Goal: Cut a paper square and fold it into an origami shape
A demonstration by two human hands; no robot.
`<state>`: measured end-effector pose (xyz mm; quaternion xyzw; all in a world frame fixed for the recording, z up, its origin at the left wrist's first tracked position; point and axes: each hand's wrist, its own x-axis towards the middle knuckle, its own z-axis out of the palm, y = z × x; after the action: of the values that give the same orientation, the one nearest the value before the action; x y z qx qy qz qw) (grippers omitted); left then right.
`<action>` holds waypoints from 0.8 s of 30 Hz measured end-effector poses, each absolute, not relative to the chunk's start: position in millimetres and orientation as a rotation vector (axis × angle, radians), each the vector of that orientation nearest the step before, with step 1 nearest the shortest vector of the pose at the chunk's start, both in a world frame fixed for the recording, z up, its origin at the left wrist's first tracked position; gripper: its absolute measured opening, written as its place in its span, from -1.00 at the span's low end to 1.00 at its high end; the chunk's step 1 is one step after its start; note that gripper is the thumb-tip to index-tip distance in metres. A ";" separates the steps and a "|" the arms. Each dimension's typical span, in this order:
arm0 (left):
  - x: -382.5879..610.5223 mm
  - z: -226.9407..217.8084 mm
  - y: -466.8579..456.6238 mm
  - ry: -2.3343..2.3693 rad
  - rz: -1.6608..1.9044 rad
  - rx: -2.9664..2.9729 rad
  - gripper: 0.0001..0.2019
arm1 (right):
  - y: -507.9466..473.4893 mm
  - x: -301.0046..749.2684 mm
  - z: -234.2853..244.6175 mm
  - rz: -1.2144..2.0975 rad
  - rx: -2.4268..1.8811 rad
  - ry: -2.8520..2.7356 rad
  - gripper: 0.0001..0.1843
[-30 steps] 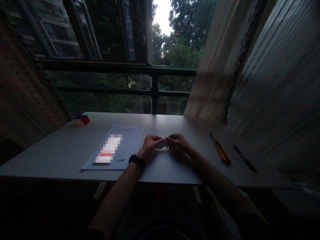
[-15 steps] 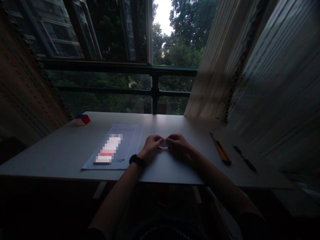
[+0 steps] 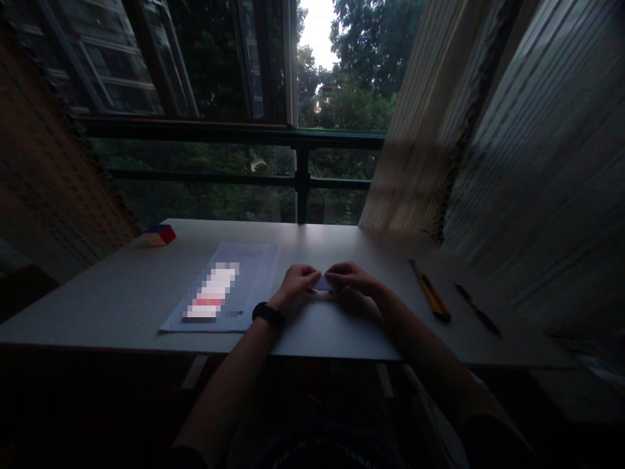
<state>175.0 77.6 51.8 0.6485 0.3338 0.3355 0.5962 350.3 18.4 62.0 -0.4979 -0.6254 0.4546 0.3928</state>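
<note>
A small whitish piece of paper [image 3: 323, 284] is held between my two hands, just over the white table. My left hand [image 3: 297, 280], below a black wristband, pinches its left side. On the other side, the thumb and fingers of my right hand [image 3: 352, 277] are closed on its right edge. The fingers hide much of the piece, and the dim light blurs its details. Left of my hands lie sheets of paper [image 3: 261, 277], partly covered by a pixelated patch.
A box cutter [image 3: 430, 293] with a yellow-orange handle lies at the right, and beside it a dark pen [image 3: 478, 311]. A coloured cube [image 3: 160, 235] sits at the far left of the table [image 3: 112, 299]. Behind stand a window and a curtain [image 3: 405, 156].
My right hand has shifted slightly to the right, and more of the paper piece shows between my fingers. My left hand has hardly moved.
</note>
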 end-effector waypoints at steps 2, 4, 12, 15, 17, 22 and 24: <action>175.3 51.6 78.1 0.776 0.782 1.511 -0.73 | 18.3 352.3 63.0 1.165 -1.279 -1.578 -0.55; 175.4 50.8 78.5 0.777 0.787 1.522 -0.73 | 18.9 354.3 62.9 1.153 -1.315 -1.576 -0.55; 175.6 46.8 79.6 0.752 0.783 1.471 -0.74 | 21.0 358.6 59.9 1.136 -1.322 -1.592 -0.57; 175.5 47.9 79.4 0.760 0.772 1.447 -0.71 | 19.0 361.0 62.8 1.217 -1.318 -1.543 -0.57; 175.3 49.8 78.6 0.785 0.753 1.427 -0.69 | 17.7 363.4 64.8 1.242 -1.316 -1.495 -0.56; 175.3 53.5 75.7 0.863 0.757 1.409 -0.71 | 16.7 360.9 63.7 1.217 -1.294 -1.391 -0.56; 175.3 53.1 75.1 0.870 0.754 1.403 -0.70 | 18.4 354.8 60.6 1.157 -1.295 -1.394 -0.55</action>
<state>175.3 75.1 53.1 0.6092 0.3779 0.3272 0.6157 354.8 18.4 60.6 -0.5216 -0.5618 0.4663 0.4415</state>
